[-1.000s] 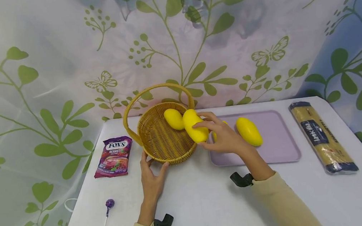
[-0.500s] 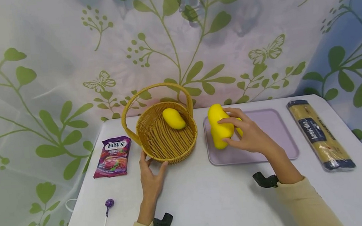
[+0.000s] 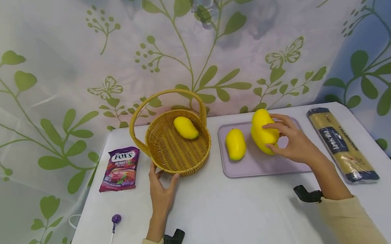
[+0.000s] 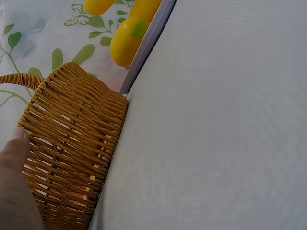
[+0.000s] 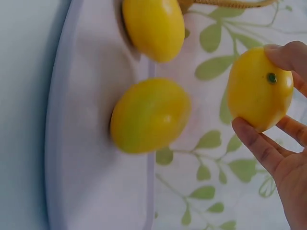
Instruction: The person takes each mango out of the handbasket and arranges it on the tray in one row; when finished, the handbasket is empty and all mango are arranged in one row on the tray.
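Note:
My right hand (image 3: 293, 144) grips a yellow mango (image 3: 265, 125) between thumb and fingers above the lilac tray (image 3: 252, 169). In the right wrist view the held mango (image 5: 261, 91) shows a green stem spot. Two more mangoes lie on the tray: the left one (image 3: 236, 144) is in full view, while the other (image 5: 151, 115) is largely covered by the held one in the head view. A single mango (image 3: 186, 128) lies inside the wicker basket (image 3: 182, 171). My left hand (image 3: 161, 196) rests against the basket's front left side, its thumb (image 4: 19, 136) touching the weave.
Left of the basket lies a purple candy bag (image 3: 120, 169), with a lollipop (image 3: 115, 222) nearer the front. At the right of the white table (image 3: 239, 219) is a pack of spaghetti (image 3: 342, 144). A leaf-patterned curtain (image 3: 160, 36) hangs behind.
My right hand has carried the mango from the basket's right rim rightwards, past the left tray mango to over the other. My left hand has stayed at the basket.

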Tool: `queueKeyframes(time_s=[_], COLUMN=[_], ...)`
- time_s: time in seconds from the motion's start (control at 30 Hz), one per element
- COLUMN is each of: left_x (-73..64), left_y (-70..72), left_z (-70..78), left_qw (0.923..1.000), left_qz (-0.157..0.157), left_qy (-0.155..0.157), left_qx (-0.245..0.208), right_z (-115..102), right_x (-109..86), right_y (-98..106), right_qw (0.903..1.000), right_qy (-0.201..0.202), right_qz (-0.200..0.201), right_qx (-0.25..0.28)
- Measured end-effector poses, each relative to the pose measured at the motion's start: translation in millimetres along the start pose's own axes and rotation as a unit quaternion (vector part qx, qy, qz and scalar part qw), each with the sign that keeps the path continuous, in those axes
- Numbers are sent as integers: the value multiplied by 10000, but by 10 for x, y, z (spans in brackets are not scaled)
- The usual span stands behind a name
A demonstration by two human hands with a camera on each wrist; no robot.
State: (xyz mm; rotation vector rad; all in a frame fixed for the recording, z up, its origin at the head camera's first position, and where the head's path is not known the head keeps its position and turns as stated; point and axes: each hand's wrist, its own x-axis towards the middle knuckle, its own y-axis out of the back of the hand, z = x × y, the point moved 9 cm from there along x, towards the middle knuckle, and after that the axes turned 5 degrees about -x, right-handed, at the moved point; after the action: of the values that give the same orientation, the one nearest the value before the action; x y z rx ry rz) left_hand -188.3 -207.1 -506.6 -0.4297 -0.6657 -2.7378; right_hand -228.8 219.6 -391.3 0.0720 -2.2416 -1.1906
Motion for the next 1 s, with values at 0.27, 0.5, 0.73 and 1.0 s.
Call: queueKeyframes(time_s=[0.27,0.5,0.73,1.0], left_x=[-10,-2,3,11], left_y=[4,2,0,-2], left_z=[-19,3,-9,-15], left_qw=[10000,9999,10000,10000], left_qz=[28,17,-7,10], left_qy=[-7,-135,-41,45], left_qx=[-11,-10,9,-15], right_z=[385,642,728,719], right_x=[-128,-248,-303,-285], right_y=[112,114,-12,-210], right_qw=[9988,9957,9958,9940], right_qy=[-465,-903,-806,-629], right_qz=[69,-46,-426,-850], right_qx=[142,189,35,269])
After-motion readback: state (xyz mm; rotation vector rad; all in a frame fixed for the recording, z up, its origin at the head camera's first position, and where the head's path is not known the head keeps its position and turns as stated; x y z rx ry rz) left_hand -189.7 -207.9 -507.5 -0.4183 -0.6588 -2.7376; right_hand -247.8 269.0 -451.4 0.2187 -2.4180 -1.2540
